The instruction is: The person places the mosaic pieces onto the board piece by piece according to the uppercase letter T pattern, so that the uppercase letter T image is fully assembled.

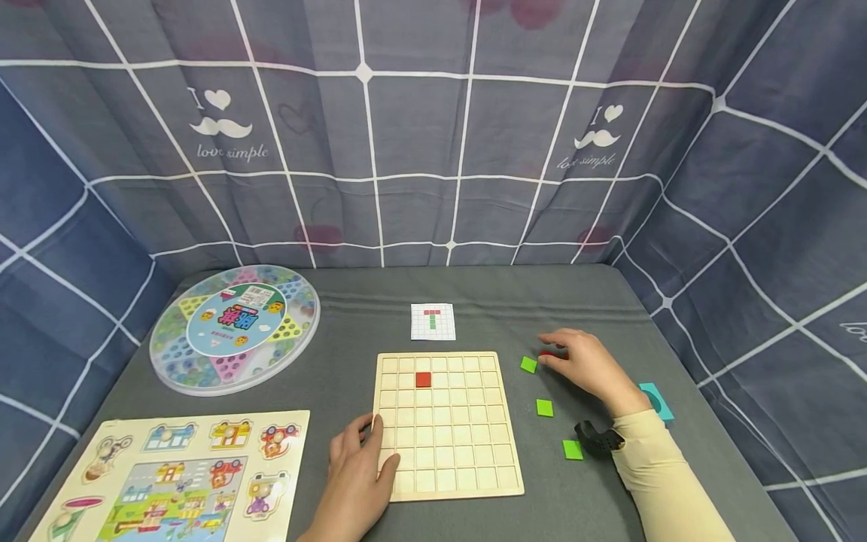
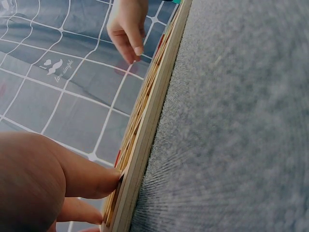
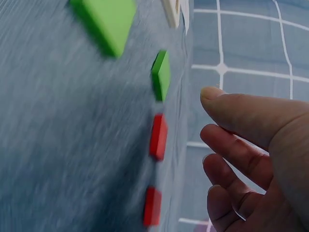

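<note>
A square wooden grid board [image 1: 447, 434] lies on the table, with one red square tile [image 1: 423, 379] in its upper rows. My left hand [image 1: 359, 467] rests at the board's left edge, thumb over the frame and the other fingers along the side. To the right of the board, my right hand [image 1: 581, 363] hovers with loosely bent fingers and nothing between them. Below its fingers in the right wrist view are a red tile [image 3: 158, 137] and a second red tile [image 3: 152, 207]. Green tiles [image 1: 545, 408] lie between the board and the right arm.
Behind the board lies a small pattern card [image 1: 443, 331] with a red and green T shape. A round game board [image 1: 169, 331] and a picture puzzle board [image 1: 203, 444] are on the left. A teal piece [image 1: 657, 402] sits beyond the right wrist. Patterned curtains [image 1: 420, 150] enclose the table.
</note>
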Demonstrator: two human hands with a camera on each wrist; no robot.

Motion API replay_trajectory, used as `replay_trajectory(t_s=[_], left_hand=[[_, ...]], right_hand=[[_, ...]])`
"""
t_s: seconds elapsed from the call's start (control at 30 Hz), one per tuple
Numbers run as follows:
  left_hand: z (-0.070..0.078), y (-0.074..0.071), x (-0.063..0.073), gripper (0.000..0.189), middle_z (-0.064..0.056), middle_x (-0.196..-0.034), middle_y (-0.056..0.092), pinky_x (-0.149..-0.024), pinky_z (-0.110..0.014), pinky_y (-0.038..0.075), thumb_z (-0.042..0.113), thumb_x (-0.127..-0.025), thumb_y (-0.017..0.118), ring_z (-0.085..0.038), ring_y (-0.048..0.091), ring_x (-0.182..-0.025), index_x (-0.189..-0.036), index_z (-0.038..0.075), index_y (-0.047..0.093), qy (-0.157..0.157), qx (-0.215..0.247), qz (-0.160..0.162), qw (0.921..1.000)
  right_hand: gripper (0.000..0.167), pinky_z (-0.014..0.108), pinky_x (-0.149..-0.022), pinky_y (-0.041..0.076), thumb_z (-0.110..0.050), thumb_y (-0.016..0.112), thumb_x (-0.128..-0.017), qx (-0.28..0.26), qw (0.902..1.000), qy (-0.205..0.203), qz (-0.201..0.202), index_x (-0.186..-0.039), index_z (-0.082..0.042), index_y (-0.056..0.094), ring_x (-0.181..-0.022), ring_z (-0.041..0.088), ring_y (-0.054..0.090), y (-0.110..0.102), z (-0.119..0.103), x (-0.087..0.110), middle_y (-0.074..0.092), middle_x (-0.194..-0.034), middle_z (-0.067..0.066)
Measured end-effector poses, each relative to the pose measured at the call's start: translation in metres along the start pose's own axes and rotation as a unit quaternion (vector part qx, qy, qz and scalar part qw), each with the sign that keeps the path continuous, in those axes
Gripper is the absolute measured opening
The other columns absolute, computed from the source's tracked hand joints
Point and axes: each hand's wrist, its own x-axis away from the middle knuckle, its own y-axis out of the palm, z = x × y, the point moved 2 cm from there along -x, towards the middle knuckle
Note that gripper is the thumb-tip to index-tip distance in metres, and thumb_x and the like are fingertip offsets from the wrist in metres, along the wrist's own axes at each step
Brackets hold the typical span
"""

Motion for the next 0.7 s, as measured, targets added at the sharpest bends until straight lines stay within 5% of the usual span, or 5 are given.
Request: replay_trajectory(t_s=[0.7], left_hand=[[0.001,0.0,0.001,0.058,-0.029,-0.139,0.043,-0.09,-0.058,0.039,0.015,-0.086,0.076,-0.045,0.04,-0.118,-0.133,-0.011,0.055,-0.006,0.0,-0.001,1.0]], right_hand=[[0.034,0.047,-0.08,0.05,-0.017,0.079,-0.086,0.031,0.9989,0.017,-0.029,-0.115,-0.001,0.073,-0.09,0.024,0.064,0.01,0.023,0.006,0.071,-0.104,0.009]])
